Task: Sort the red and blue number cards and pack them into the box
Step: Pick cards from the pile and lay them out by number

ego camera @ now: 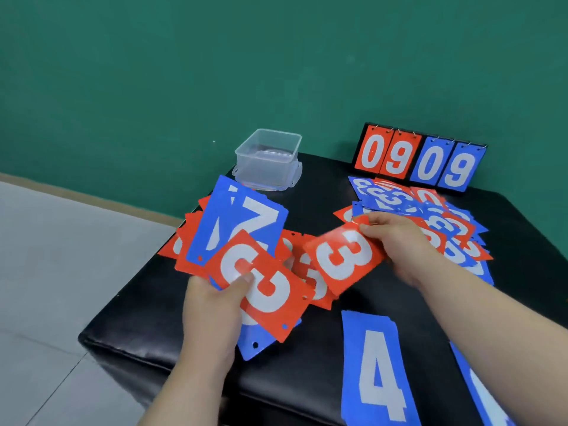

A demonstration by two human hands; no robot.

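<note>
Nearer than the clear plastic box (268, 158), the left hand (212, 309) grips a fan of red and blue number cards (239, 222). Right of the box, the right hand (399, 244) pinches a red card numbered 3 (341, 259), long axis toward the fan. The left hand is nearer the box.

Smooth, glossy red and blue number cards (262, 285) catch the light on a black padded top (153, 318) of shiny leather-like material, near a clear plastic box (267, 158); small metal rings (391, 130) bind the flip scoreboard (421, 162).
</note>
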